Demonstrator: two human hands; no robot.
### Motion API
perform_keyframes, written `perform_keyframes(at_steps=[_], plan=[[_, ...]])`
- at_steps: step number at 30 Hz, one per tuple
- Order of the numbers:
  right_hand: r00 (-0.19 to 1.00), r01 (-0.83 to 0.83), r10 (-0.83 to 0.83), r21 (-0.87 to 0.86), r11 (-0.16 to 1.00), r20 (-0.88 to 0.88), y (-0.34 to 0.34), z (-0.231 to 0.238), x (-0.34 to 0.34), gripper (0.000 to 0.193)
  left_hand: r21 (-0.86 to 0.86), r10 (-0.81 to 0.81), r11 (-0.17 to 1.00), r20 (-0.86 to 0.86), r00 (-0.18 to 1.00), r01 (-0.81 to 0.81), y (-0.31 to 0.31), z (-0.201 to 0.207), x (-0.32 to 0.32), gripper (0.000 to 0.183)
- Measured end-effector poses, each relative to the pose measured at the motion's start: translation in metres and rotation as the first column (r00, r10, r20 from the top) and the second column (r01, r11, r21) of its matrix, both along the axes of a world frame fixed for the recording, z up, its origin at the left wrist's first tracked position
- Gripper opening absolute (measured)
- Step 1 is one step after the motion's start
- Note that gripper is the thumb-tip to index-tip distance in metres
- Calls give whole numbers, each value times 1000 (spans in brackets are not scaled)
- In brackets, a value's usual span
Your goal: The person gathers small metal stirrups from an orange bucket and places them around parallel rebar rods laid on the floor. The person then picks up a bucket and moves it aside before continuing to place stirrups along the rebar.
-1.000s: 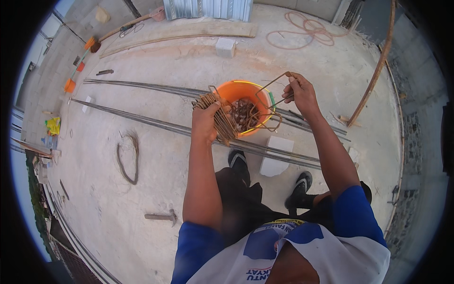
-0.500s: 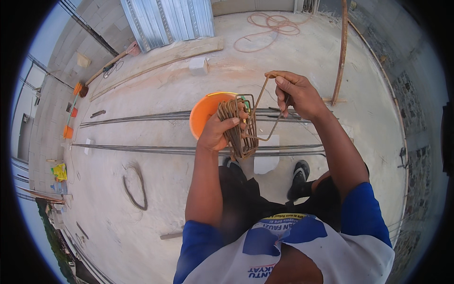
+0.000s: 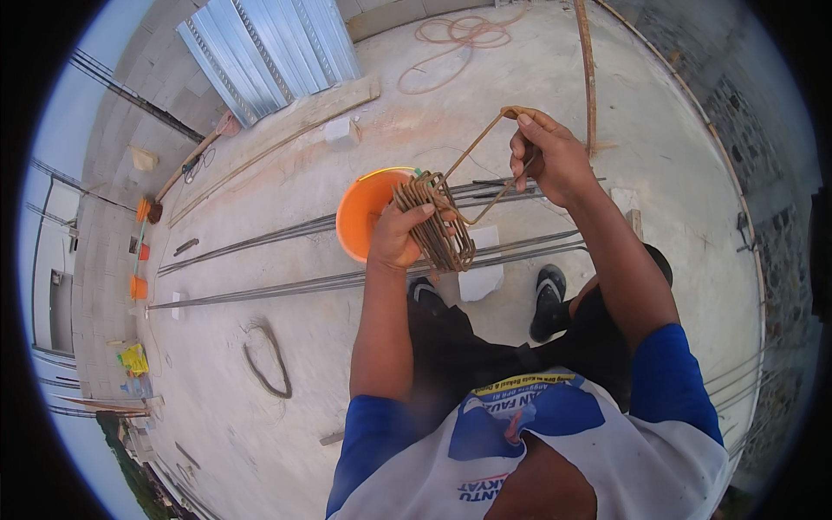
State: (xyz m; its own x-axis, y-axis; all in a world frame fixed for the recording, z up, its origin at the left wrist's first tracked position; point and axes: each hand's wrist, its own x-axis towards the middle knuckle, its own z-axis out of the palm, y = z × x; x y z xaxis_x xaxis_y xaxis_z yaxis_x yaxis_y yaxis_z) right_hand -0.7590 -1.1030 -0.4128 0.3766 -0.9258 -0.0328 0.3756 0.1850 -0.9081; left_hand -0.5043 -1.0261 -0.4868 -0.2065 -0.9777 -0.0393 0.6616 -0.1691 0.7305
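Head view: left hand point(image 3: 400, 236) grips one bundle of rusty stirrups point(image 3: 436, 224), right hand point(image 3: 549, 158) pinches one stirrup point(image 3: 482, 147), over one orange bucket point(image 3: 362, 211).

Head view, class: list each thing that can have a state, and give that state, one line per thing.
left hand: closed around the bundle of rusty stirrups.
right hand: pinching one stirrup.
bundle of rusty stirrups: gripped, held over the bucket's edge.
single stirrup: raised, one end at the bundle.
orange bucket: upright on the floor, contents hidden.
long steel bars: lying flat on the concrete.
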Motion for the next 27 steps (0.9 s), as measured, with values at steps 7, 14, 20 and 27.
perform_keyframes(at_steps=[7,14,20,27], plan=[[999,-18,18,-14,1000,51,17,-19,-26,39,17,-2,1000,-61,998,3,-5,-6,-16,28],[986,25,-16,-51,998,164,25,-20,-47,43,49,-1,999,-30,1000,3,-4,-17,-23,31],[977,89,-97,47,995,192,30,-35,-53,40,28,23,999,-34,999,-22,11,-8,-44,30],[967,100,-144,205,974,209,50,-66,-37,38,84,121,988,128,984,-132,21,-4,-60,27]])
